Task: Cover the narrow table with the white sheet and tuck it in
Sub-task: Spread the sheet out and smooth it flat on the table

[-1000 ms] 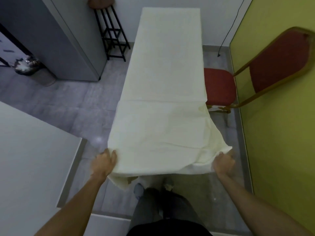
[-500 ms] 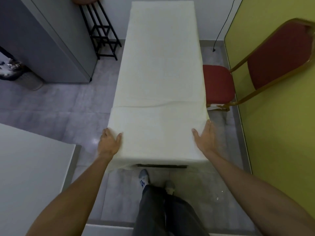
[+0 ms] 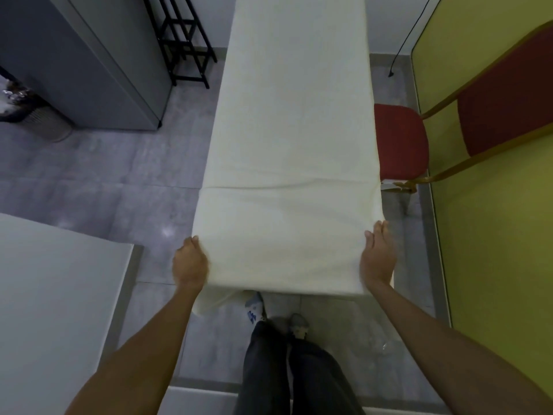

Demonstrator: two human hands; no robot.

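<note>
White sheet (image 3: 287, 175) is lying over the whole narrow table beyond my hands, my flat right hand (image 3: 378, 256) pressing its side, my left hand (image 3: 190, 265) curling round its edge, the corner beneath it hanging untucked.

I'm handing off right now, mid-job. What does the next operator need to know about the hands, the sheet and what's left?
Left hand: fingers curled over the white sheet at its near-left edge.
Right hand: flat, pressing the sheet's near-right edge.
Done: sheet spread end to end.
Left: loose flap hangs at the near-left corner; tuck it and the near end, then smooth the cross crease.
</note>
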